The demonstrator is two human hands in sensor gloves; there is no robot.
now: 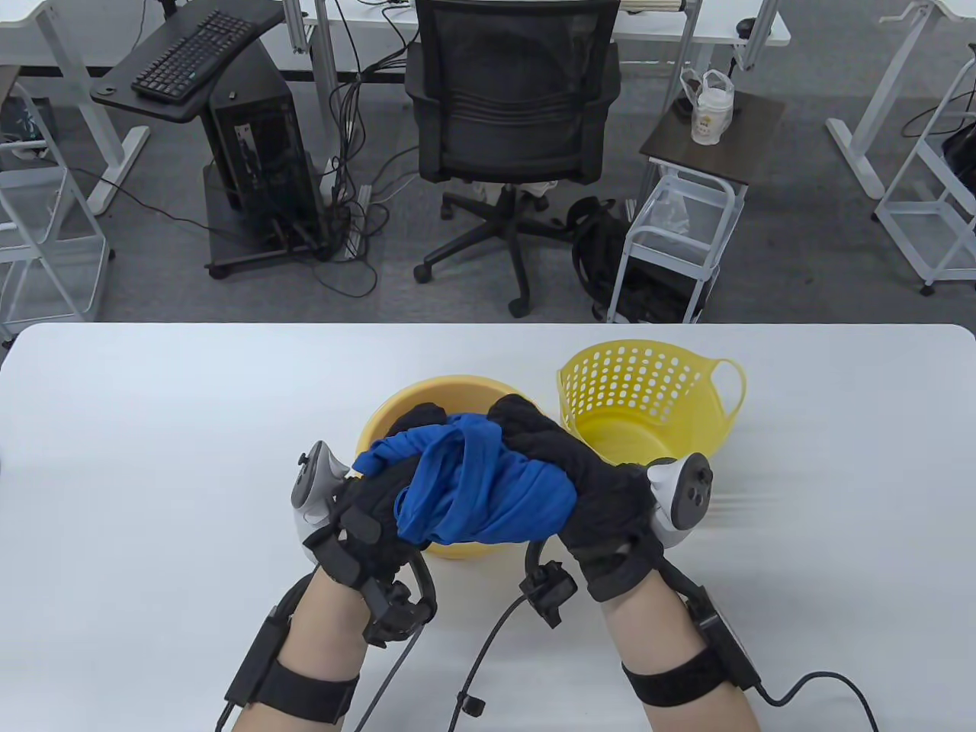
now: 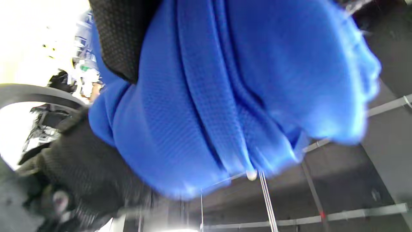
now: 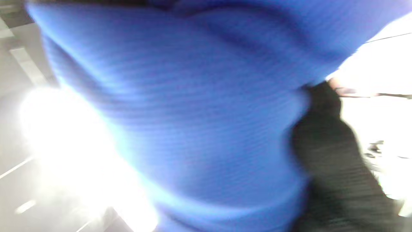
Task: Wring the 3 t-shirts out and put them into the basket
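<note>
Both hands, left [image 1: 366, 496] & right [image 1: 587, 488], grip twisted blue t-shirt [image 1: 488, 488] mid-frame over basin [image 1: 381, 427], wringing underway; next prob. drop into basket [image 1: 648, 381] upper right.

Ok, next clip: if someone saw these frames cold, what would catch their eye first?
The bright blue t-shirt, bunched and twisted between the left hand and the right hand, low in the middle of the table view. Both hands grip it above a yellow basin. Just right of the basin stands a yellow perforated basket, which looks empty from here. Both wrist views are filled with blurred blue cloth.
</note>
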